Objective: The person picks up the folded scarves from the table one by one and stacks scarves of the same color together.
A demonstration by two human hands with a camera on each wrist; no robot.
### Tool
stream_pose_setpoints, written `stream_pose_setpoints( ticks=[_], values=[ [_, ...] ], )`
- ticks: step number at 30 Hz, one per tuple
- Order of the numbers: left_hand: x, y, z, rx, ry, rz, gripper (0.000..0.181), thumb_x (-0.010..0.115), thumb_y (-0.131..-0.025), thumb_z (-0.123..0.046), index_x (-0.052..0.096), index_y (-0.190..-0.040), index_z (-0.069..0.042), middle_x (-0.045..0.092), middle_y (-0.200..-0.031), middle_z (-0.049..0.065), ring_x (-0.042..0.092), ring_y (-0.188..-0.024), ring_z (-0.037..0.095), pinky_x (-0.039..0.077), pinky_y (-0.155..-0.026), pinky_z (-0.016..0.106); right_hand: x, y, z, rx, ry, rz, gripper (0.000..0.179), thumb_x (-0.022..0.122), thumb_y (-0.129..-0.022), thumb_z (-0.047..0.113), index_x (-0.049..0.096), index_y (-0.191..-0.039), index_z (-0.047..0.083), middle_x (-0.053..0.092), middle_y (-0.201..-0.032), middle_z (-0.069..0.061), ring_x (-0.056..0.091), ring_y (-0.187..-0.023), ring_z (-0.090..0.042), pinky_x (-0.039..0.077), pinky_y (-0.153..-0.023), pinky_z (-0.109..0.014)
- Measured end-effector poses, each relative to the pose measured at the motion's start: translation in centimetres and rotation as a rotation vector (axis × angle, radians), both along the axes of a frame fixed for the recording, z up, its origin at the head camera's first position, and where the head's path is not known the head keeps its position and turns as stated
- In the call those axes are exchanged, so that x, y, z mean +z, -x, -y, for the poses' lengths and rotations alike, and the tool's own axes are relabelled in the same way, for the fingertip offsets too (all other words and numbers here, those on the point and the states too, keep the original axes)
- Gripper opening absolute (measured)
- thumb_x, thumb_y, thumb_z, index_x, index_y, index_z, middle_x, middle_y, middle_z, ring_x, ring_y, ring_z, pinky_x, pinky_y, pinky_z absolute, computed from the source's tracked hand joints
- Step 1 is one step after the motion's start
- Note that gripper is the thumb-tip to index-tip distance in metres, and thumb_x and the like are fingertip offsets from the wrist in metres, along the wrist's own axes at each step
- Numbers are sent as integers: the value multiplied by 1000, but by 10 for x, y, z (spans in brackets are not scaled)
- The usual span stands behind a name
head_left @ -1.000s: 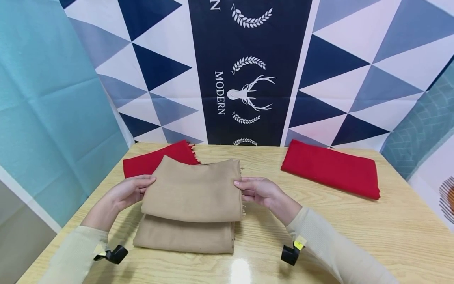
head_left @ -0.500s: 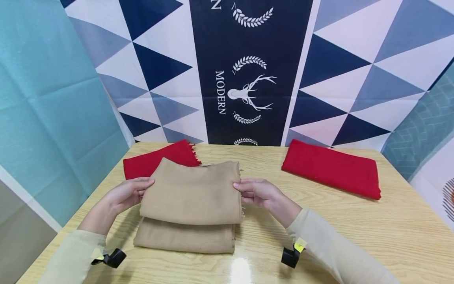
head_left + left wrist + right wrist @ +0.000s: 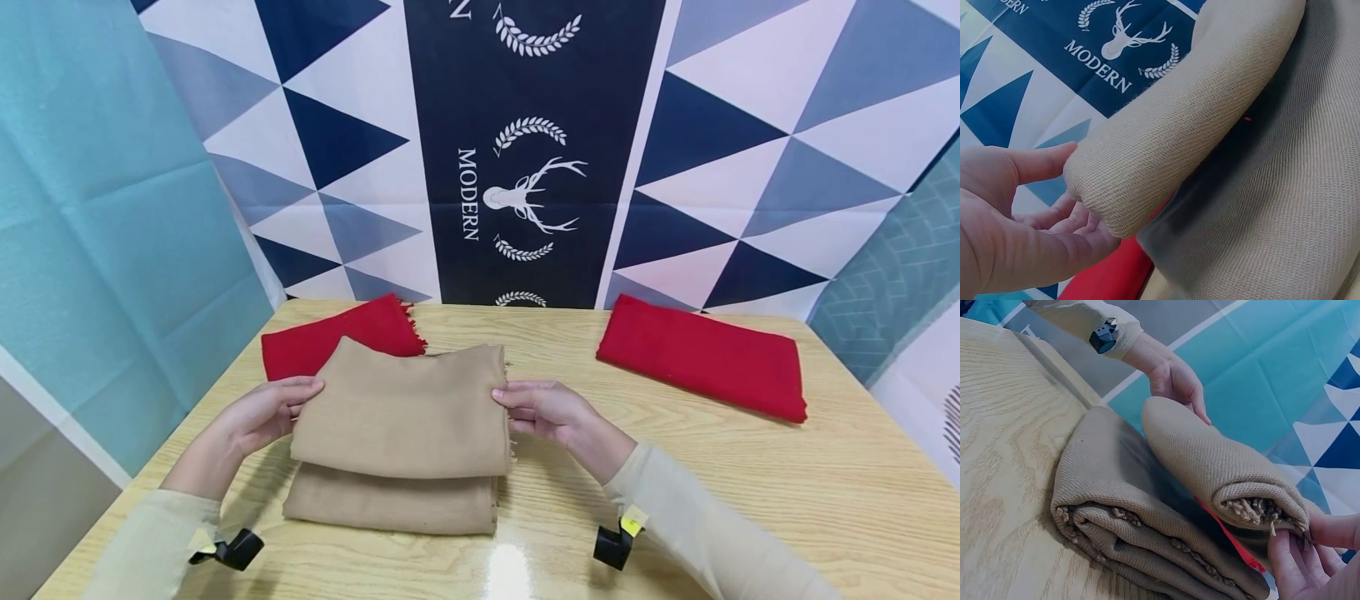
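A folded beige scarf with fringed ends lies on the table, its lower part (image 3: 390,506) flat on the wood. The upper fold (image 3: 405,417) is raised and slopes over that part, with a gap between them in the right wrist view. My left hand (image 3: 262,412) holds the fold's left end, thumb above and fingers underneath. On the opposite side, my right hand (image 3: 551,410) pinches the fringed end; thumb (image 3: 1335,530) and fingers close on its rolled edge. Fringe strands (image 3: 1250,509) poke out from inside that roll.
Behind the beige cloth, partly covered by it, lies a red fringed cloth (image 3: 352,329). Another folded red cloth (image 3: 705,357) rests at the back right of the wooden table (image 3: 675,467). A patterned curtain (image 3: 532,100) hangs along the far edge.
Both hands have drawn the upper fold slightly down and toward me, so it covers a bit more of the lower part. The red cloths have stayed in place.
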State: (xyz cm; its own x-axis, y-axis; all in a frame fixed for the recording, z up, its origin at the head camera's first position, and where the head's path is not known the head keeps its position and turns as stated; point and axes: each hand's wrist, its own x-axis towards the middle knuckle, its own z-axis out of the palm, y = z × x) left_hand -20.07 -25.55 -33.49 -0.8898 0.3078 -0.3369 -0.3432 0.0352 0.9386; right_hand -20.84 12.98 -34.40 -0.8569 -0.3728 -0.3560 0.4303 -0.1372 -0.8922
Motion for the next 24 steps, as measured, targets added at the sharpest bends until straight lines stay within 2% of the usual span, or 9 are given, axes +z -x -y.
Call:
stream_pose_setpoints(
  ticks=[12,20,24],
  values=[
    [-1,-5,3,12,24,4,17,49,-100,-23,64,-95,-28,69,-92,-14,67,-84,5,54,-80,24,-3,0,4,4,2,7,10,60,-90,2,63,-100,6,72,-77,5,70,-77,-7,58,-73,-23],
    [-3,-6,5,5,36,3,14,48,-100,-23,62,-97,-27,69,-92,-14,66,-85,5,54,-79,25,-4,-1,5,3,10,10,10,61,-90,2,65,-91,11,73,-77,5,70,-76,-7,58,-74,-24],
    [-4,-7,5,7,28,11,15,48,-100,-23,62,-95,-26,69,-91,-13,66,-84,5,54,-79,27,-5,-1,5,14,4,9,10,61,-90,3,66,-91,11,73,-77,5,70,-77,-7,58,-75,-25]
  ],
)
